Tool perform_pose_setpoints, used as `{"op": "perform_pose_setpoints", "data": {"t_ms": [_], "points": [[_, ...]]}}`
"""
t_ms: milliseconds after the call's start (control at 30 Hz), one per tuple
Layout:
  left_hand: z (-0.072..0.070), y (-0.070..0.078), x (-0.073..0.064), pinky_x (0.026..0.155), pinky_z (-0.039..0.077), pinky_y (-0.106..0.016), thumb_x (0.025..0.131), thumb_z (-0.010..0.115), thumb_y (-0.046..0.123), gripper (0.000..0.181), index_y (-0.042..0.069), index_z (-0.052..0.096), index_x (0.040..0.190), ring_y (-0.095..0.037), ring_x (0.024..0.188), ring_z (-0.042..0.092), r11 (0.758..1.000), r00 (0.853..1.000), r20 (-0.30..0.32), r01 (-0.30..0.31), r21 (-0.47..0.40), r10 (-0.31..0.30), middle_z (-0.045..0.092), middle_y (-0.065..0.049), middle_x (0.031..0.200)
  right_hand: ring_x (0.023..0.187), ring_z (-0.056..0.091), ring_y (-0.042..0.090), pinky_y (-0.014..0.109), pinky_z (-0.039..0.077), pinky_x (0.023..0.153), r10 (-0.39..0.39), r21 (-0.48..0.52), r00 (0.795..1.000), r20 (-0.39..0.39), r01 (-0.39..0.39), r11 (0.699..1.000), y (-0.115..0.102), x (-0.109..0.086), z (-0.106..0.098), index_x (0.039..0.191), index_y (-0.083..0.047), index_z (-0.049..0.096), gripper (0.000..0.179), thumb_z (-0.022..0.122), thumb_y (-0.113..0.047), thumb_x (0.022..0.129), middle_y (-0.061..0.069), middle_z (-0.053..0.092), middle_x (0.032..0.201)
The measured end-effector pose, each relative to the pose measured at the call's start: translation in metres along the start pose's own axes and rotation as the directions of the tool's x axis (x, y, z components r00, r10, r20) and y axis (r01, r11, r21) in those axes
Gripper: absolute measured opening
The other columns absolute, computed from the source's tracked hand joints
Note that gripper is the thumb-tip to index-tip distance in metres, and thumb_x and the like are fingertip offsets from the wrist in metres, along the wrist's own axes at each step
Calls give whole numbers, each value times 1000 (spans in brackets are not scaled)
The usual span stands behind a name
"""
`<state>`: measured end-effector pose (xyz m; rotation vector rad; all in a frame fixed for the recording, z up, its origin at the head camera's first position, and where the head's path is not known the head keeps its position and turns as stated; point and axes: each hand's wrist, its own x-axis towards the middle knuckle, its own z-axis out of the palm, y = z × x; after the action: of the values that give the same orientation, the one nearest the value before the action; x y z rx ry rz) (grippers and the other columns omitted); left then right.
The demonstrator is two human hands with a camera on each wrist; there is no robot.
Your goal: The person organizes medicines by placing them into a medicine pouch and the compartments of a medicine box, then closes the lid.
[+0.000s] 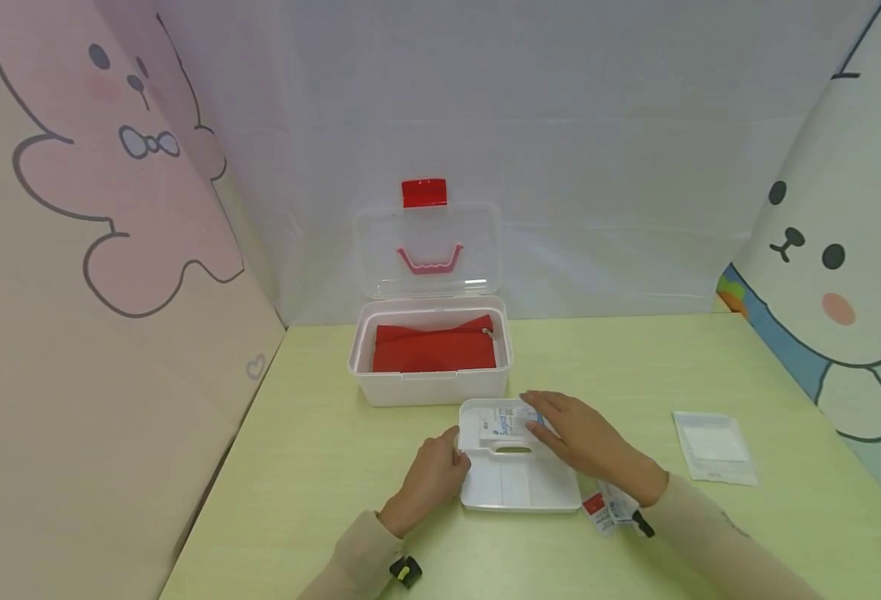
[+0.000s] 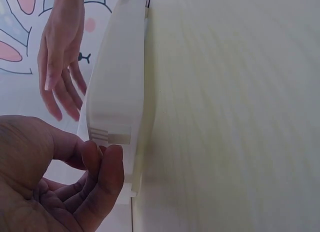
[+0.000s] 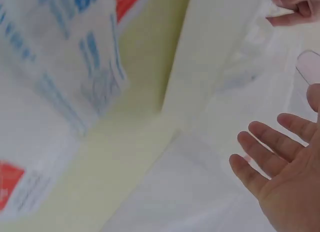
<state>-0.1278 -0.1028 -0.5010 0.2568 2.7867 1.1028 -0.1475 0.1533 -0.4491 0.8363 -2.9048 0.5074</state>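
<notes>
A white plastic tray [image 1: 496, 492] with a slotted handle lies on the table before the person. A white packet with blue print [image 1: 502, 423] rests in its back compartment. At the tray's left edge, the left hand [image 1: 431, 475] pinches the side wall between thumb and fingers; the left wrist view shows these fingers [image 2: 107, 174] at a small ridged tab. Over the tray's back right corner hovers the right hand [image 1: 583, 437], its fingers extended and spread, holding nothing. Beneath the right wrist lie small packets [image 1: 601, 510] with red and blue print.
Behind the tray stands a white box [image 1: 432, 390] holding a red zipped pouch [image 1: 434, 350]. Its clear lid [image 1: 428, 229], with pink handle and red latch, is tipped up against the back curtain. A flat white packet [image 1: 715, 447] lies at the right.
</notes>
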Motion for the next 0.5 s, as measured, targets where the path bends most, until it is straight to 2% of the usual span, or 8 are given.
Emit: {"op": "perform_pose_setpoints", "data": {"t_ms": [133, 300, 500], "points": [[-1, 1, 0, 47, 38, -22, 90, 55, 11, 52, -11, 48, 137, -11, 58, 47, 1000, 1000, 5, 12, -1, -11, 41, 5, 57, 128, 54, 37, 54, 44, 104, 16, -22, 997, -72, -18, 1000, 14, -7, -14, 143, -10, 49, 53, 60, -33, 96, 15, 55, 141], [-1, 1, 0, 47, 39, -23, 91, 56, 12, 53, -11, 46, 139, -11, 56, 48, 1000, 999, 22, 30, -8, -30, 44, 3, 59, 125, 54, 41, 57, 45, 102, 70, -44, 989, -131, -76, 996, 36, -18, -30, 143, -6, 47, 55, 62, -30, 96, 19, 55, 140], [0, 1, 0, 47, 39, -23, 92, 55, 12, 54, -10, 45, 140, -10, 53, 47, 999, 999, 23, 35, -10, -34, 44, 4, 59, 123, 52, 47, 61, 44, 98, 190, -58, 973, -133, -199, 978, 65, -36, -47, 142, -1, 45, 59, 65, -28, 94, 25, 52, 140]]}}
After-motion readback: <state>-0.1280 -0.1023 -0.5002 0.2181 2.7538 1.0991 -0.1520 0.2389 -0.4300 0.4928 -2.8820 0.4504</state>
